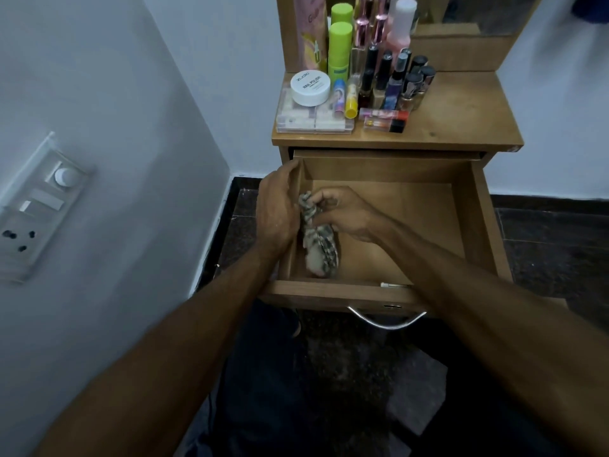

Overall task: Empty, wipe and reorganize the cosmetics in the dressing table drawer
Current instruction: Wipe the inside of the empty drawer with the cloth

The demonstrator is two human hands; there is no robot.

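The pulled-out light-brown wooden drawer (468,225) of the dressing table holds no cosmetics that I can see, so the emptying looks done and the wiping is the step in hand. The person's right hand (342,214) has its fingers curled around a bunched grey-and-white checked cloth (321,250), which lies against the drawer's left wall, toward nine o'clock of the drawer floor. The left hand (278,209) sits over that left wall with its fingers curled at the rim; it seems to steady the drawer, though whether it also pinches the cloth I cannot tell. Most of the floor, from the centre out to three o'clock, is bare wood not reached by the cloth at this moment. A small pale slim object (393,285) lies at six o'clock against the front panel, too small to identify. The cosmetics stand crowded on the wooden tabletop (461,120) at twelve o'clock, waiting to go back: a round white jar (310,88) whose lid reads "NAIL POLISH", with a brand line I can't make out, lime-green capped tubes (340,47), dark-capped nail-varnish bottles (412,84) and a clear plastic case (313,122). Returning and arranging them is all left to do.
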